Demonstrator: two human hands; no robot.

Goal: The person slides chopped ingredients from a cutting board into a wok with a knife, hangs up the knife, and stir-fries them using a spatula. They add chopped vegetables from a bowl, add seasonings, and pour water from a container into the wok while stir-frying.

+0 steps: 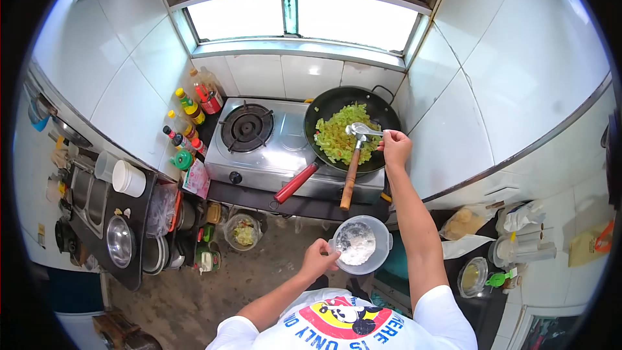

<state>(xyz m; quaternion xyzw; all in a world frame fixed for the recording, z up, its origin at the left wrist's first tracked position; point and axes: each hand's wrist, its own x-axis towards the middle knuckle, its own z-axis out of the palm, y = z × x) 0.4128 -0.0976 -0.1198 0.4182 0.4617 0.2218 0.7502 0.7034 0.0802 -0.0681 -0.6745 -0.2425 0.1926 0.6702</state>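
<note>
My right hand (396, 148) is closed on the handle of a small metal spoon (364, 131) with white powder in its bowl. The spoon is over a black wok (388, 114) of chopped green vegetables (337, 131). A spatula with a wooden handle (351, 179) rests in the wok, its handle hanging over the front rim. My left hand (319, 259) grips the left rim of a translucent plastic bowl (379, 251), which holds white powder (357, 244). The bowl is in front of my body, below the stove's front edge.
The wok's red handle (297, 183) juts out to the front left. A bare burner (247, 128) is on the stove's left side, with sauce bottles (190, 106) beyond it. A metal bowl (120, 241) stands on the left counter; containers (473, 276) stand at the right.
</note>
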